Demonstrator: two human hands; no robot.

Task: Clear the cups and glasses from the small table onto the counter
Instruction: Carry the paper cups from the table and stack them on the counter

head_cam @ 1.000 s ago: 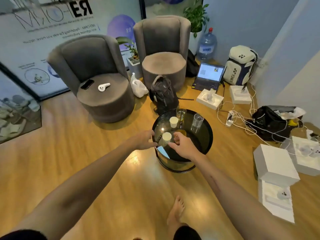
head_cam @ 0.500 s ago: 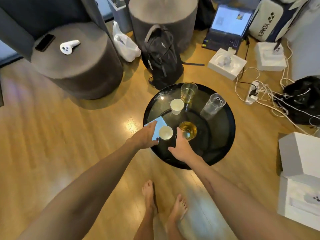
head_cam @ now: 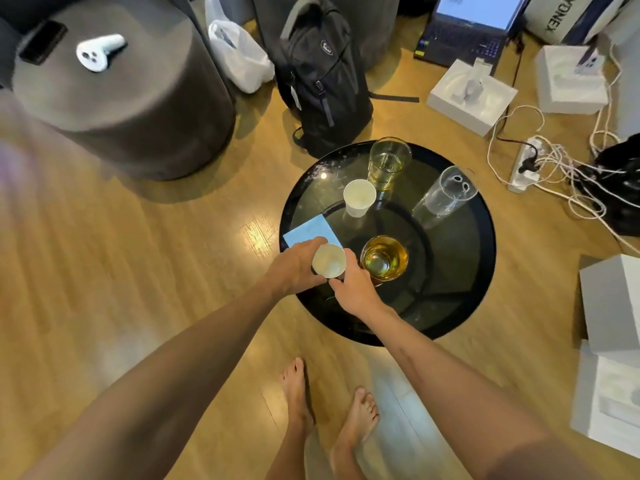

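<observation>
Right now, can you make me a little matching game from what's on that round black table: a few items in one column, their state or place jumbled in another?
Items:
1. near paper cup
2. tall clear glass
3. short glass
4. blue card

States:
a. lies flat at the table's left edge
b. holds amber liquid
c. held in the left hand
d. looks empty

Pairs: 1-c, 2-d, 3-b, 4-a

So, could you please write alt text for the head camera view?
Left hand holds a white paper cup over a round black glass table while the right hand reaches the amber-filled glass. Another paper cup and two glasses stand farther back.
</observation>
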